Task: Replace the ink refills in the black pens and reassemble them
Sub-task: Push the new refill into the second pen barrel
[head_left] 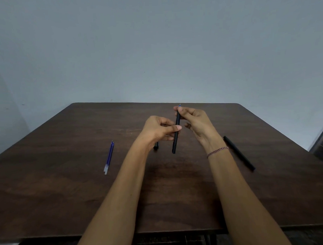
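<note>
Your left hand and right hand are both clamped on one black pen held above the bench, blue refill tip showing at its top, so this one looks mid-reassembly. Second black pen lies at right, two blue refills at left; a small black part sits below your left hand, likely the cap.

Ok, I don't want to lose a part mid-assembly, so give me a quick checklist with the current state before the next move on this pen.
1. Black pen barrel held off the table by both hands: ok.
2. Left hand grips mid-barrel: ok.
3. Right hand pinches the tip end: ok.
4. Refill tip protrudes at the top: ok.
5. Tip section fully tightened: cannot tell.
6. Spare blue refills and second black pen lying within view: ok.
</note>
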Motion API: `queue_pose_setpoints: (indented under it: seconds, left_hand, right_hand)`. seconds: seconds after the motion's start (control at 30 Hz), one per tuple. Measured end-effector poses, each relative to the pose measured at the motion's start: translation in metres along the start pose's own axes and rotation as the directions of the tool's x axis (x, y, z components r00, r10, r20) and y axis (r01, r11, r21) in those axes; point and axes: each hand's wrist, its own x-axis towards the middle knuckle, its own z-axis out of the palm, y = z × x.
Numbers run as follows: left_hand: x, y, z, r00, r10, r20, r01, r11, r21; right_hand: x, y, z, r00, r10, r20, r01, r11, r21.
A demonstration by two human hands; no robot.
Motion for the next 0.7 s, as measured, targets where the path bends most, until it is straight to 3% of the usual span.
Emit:
queue_pose_setpoints:
  seconds: [0.23,0.33,0.47,0.6,0.7]
  left_hand:
    - [-0.001,0.003,-0.004,0.998,-0.012,-0.056,0.014,0.999,0.029]
    - [0.0,0.003,-0.01,0.986,-0.02,-0.164,0.017,1.0,-0.018]
    - [0.002,0.002,-0.021,0.95,-0.02,-0.31,0.001,0.998,-0.063]
    - [0.002,0.0,-0.025,0.93,-0.013,-0.367,-0.004,0.999,-0.047]
    - [0.001,0.001,-0.027,0.92,-0.018,-0.391,-0.012,0.997,-0.076]
  right_hand:
    - [0.002,0.004,0.007,0.999,-0.005,-0.054,0.005,1.0,0.015]
    - [0.005,0.009,0.008,0.995,-0.004,-0.098,0.006,1.0,0.027]
    - [0.006,0.02,0.014,0.986,-0.095,-0.14,0.045,0.946,-0.32]
    - [0.002,0.034,0.031,0.991,-0.132,0.02,0.117,0.79,-0.601]
    - [0.0,0.043,0.039,0.986,-0.108,0.123,0.163,0.708,-0.687]
